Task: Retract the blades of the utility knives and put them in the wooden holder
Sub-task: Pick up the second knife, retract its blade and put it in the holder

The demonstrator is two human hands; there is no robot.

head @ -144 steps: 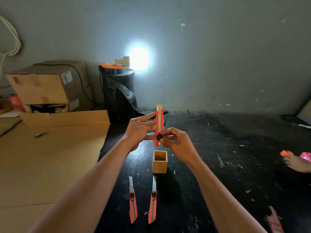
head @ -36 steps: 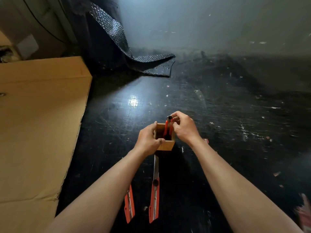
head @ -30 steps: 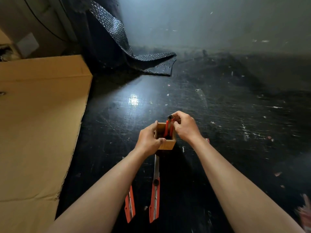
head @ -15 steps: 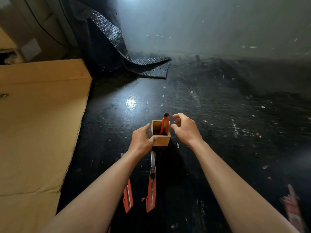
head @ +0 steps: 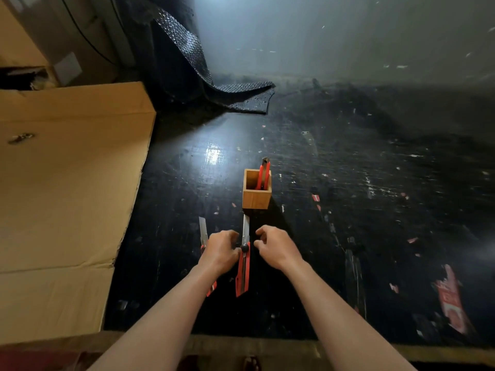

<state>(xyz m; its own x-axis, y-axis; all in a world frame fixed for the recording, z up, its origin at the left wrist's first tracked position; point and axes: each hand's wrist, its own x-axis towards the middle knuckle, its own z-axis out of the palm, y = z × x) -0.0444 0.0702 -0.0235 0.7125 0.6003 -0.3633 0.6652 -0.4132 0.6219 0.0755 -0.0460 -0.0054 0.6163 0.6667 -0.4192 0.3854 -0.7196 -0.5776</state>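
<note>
A square wooden holder [head: 256, 194] stands on the black table. One red utility knife [head: 265, 173] stands upright in its right side. A second red knife [head: 243, 266] lies flat just in front of the holder, its blade out and pointing at it. My left hand [head: 221, 251] rests at this knife's left edge, fingertips by the black slider knob. My right hand [head: 277, 246] hovers just right of the knife with curled fingers, holding nothing. A third knife [head: 203, 231], blade out, lies further left, its red body mostly hidden under my left hand.
A large flat cardboard sheet [head: 67, 183] covers the table's left side. Black textured matting [head: 214, 87] and cardboard boxes [head: 53, 49] sit at the back left against the wall. Red paper scraps [head: 451, 301] lie at the right. The table's front edge [head: 254, 344] is close to me.
Both hands have let go of the holder and the knife standing in it and drawn back towards me to the middle knife on the table.
</note>
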